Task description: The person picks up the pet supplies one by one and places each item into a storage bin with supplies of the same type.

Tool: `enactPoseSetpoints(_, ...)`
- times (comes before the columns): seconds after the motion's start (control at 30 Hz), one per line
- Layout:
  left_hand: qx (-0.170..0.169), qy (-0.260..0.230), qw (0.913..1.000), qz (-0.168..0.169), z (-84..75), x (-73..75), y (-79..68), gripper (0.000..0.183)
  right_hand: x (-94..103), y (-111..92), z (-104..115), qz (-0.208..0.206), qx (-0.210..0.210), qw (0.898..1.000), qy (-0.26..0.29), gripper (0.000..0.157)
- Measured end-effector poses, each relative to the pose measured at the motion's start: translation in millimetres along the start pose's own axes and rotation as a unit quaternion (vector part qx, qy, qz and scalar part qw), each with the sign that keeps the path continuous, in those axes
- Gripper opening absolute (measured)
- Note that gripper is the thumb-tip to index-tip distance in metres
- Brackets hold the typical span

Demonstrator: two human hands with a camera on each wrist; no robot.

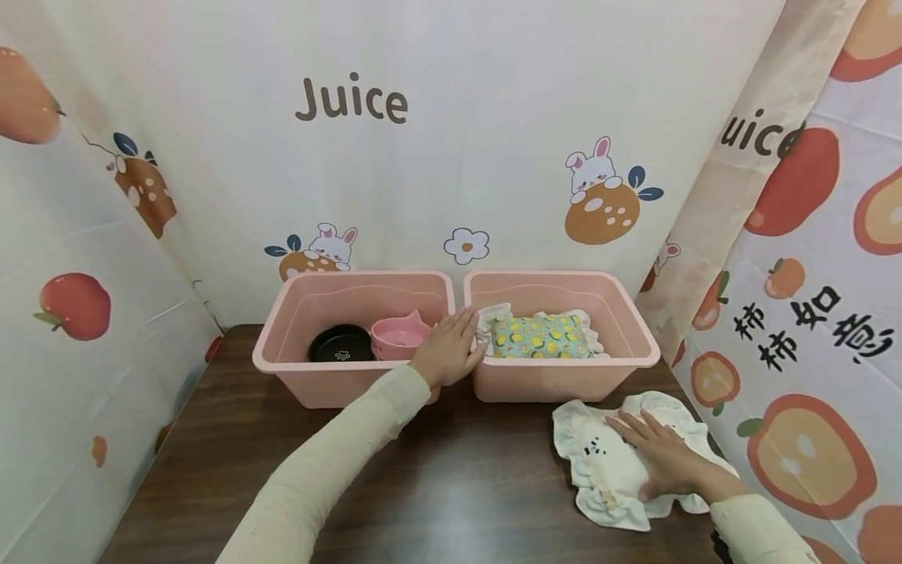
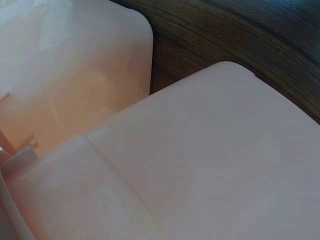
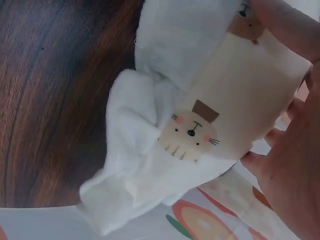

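Note:
My left hand (image 1: 447,345) reaches to the facing rims of two pink plastic tubs, fingers straight, fingertips at the ruffle of a lemon-print cushion (image 1: 539,337) in the right tub (image 1: 550,382). The left wrist view shows only tub walls (image 2: 210,150) and wood. My right hand (image 1: 658,454) lies on a cream cushion (image 1: 620,462) with a white ruffled edge, its fingers spread over the top. In the right wrist view, the cushion's cat print (image 3: 190,135) shows, with the thumb (image 3: 290,30) against the fabric and the other fingertips partly hidden by it.
The left tub (image 1: 359,385) holds a black round bowl (image 1: 341,345) and a pink bowl (image 1: 398,335) with a pointed ear. Both tubs stand side by side at the back of the dark wooden table (image 1: 451,486). Fruit-print curtains (image 1: 465,157) hang close behind and at both sides.

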State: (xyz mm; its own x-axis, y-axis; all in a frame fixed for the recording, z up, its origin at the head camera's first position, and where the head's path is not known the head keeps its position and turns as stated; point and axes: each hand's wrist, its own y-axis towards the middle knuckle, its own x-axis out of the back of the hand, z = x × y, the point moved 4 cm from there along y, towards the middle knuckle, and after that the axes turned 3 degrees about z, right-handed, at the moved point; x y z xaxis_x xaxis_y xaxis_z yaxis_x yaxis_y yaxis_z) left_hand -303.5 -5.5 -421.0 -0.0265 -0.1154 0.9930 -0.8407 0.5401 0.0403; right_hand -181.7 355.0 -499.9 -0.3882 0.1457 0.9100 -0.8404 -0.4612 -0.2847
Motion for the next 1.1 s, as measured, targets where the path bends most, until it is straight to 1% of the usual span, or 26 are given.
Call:
enactPoseSetpoints(0.13, 0.001, 0.001, 1.0, 0.003, -1.9, 1.2, -0.7, 0.067, -3.9, 2, -2, 0.009, -0.01, 1.0, -0.013, 0.127)
enactPoseSetpoints(0.23, 0.003, 0.003, 1.0, 0.003, -2.0, 1.7, -2.2, 0.067, -6.5, 4, -2, 0.017, -0.014, 1.0, -0.01, 0.129)
enactPoseSetpoints(0.43, -0.003, -0.001, 1.0, -0.003, -3.4, 3.0, -2.3, 0.066, -9.0, 6, 0, 0.008, -0.013, 1.0, -0.013, 0.12)
enactPoseSetpoints(0.53, -0.002, -0.003, 1.0, -0.004, -3.8, 4.5, -2.4, 0.065, -9.8, 8, 0, 0.002, -0.012, 1.0, -0.018, 0.119)
enactPoseSetpoints(0.67, 0.002, -0.002, 1.0, 0.004, -3.5, 5.2, -2.8, 0.065, -11.6, 10, -1, 0.021, -0.023, 0.999, -0.016, 0.123)
enactPoseSetpoints(0.77, 0.001, -0.002, 1.0, 0.006, -3.5, 5.1, -2.7, 0.065, -11.4, 12, -1, 0.03, -0.027, 0.999, -0.021, 0.123)
enactPoseSetpoints(0.87, 0.0, -0.004, 1.0, 0.005, -3.6, 5.1, -2.3, 0.065, -9.4, 13, 0, 0.023, -0.022, 0.999, -0.033, 0.118)
enactPoseSetpoints(1.1, 0.0, -0.002, 1.0, 0.003, -2.9, 4.6, -1.6, 0.065, -6.2, 13, -2, -0.02, 0.005, 0.998, -0.056, 0.105)
